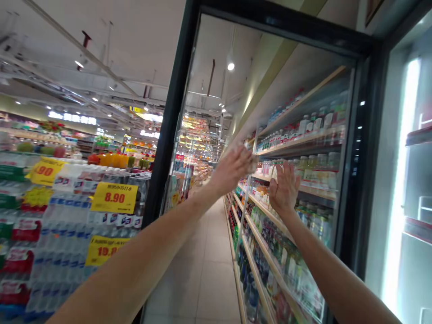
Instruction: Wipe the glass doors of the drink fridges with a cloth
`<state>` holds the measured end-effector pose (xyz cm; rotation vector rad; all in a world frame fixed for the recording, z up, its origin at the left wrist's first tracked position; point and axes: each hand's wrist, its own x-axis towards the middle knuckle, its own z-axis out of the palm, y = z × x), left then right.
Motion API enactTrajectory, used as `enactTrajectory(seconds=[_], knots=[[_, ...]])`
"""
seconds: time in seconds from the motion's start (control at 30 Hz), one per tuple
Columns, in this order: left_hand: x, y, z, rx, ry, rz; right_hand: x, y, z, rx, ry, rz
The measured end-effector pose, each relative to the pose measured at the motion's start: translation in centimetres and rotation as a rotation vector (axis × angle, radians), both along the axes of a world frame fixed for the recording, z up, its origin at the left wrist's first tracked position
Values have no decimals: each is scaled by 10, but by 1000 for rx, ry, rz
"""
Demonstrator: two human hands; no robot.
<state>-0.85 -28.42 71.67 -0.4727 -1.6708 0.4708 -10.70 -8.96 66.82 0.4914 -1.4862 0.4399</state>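
Note:
An open glass door (209, 234) with a black frame (170, 99) stands before me. My left hand (234, 168) is raised near the middle of the pane, fingers stretched out and blurred by motion. Lower and to its right, my right hand (285, 186) is up with its fingers extended and slightly apart. Neither hand holds anything. Whether either one touches the glass, I cannot tell. Bottled drinks (310, 166) on wooden-edged shelves (266, 252) show in the pane behind my hands, either through it or mirrored in it.
On the far right is a lit cabinet interior (393, 189) with shelves at its edge. Stacked packs of bottles (64, 243) stand to the left, carrying yellow price signs (114, 197). A tiled aisle (214, 252) appears in the pane.

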Motion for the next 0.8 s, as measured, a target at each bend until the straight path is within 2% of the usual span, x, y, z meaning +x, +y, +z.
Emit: enactTrajectory(seconds=[0.07, 0.13, 0.17, 0.27, 0.3, 0.37, 0.43, 0.5, 0.53, 0.57, 0.63, 0.7, 0.73, 0.8], knots=[[-3, 10, -21, -239, -108, -36, -1, 1, 0, -1, 11, -3], [-3, 9, -26, -324, -142, -60, -3, 1, -1, -3, 19, -5], [-2, 4, -22, -270, -115, -69, -3, 1, -1, -5, 21, -5], [-3, -12, -5, 64, 61, -118, -4, 1, 0, -12, 23, -6], [-4, -14, -4, 107, 95, -138, -4, 1, 0, -15, 20, -6], [-7, -8, -15, 45, 76, -151, -4, 0, 0, -20, 11, -6], [-9, 6, -38, -54, -3, -133, -4, 0, 0, -14, 4, -8], [-10, 17, -55, -74, -61, -119, -4, 0, -1, -6, 2, -12], [-10, 18, -57, -59, -71, -120, -5, 0, -1, -4, 1, -13], [-10, 15, -54, -29, -66, -124, -5, 0, -1, -4, -4, -12], [-12, 0, -37, 83, 2, -140, -7, 0, -1, -8, -12, -8], [-14, -19, -18, 280, 156, -159, -8, 0, 0, -5, -12, -4], [-15, -25, -13, 353, 220, -166, -8, 0, 0, -5, -10, -4], [-15, -28, -19, 363, 241, -160, -9, 0, 0, -3, -4, -6]])
